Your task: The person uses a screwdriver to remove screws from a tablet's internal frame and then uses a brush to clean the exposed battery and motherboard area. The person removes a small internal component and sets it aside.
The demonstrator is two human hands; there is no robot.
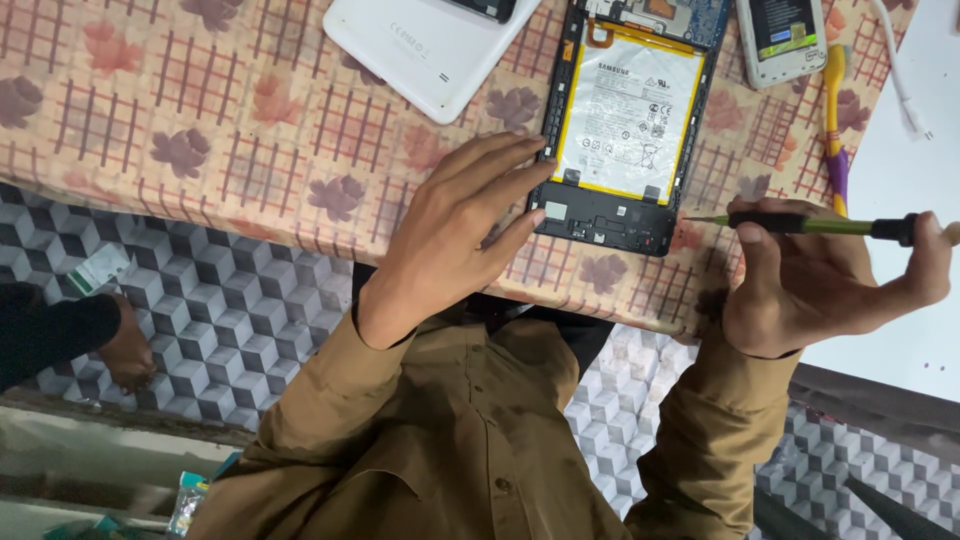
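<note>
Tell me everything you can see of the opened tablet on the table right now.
The opened tablet lies flat, back cover off, on the leaf-patterned tablecloth. A dark frame surrounds a large silver battery edged in yellow; a blue circuit board shows at its far end, cut off by the picture's edge, and a black component strip at the near end. The left hand rests its fingertips on the near left edge. The right hand holds a green-shafted screwdriver, tip just off the near right corner.

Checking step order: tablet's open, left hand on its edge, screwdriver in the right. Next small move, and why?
Probably bring the screwdriver tip left onto the tablet lower board. The tip sits just off the tablet's right edge, touching nothing, while the left hand already braces the frame's lower-left corner and the right hand grips the tool.
</note>
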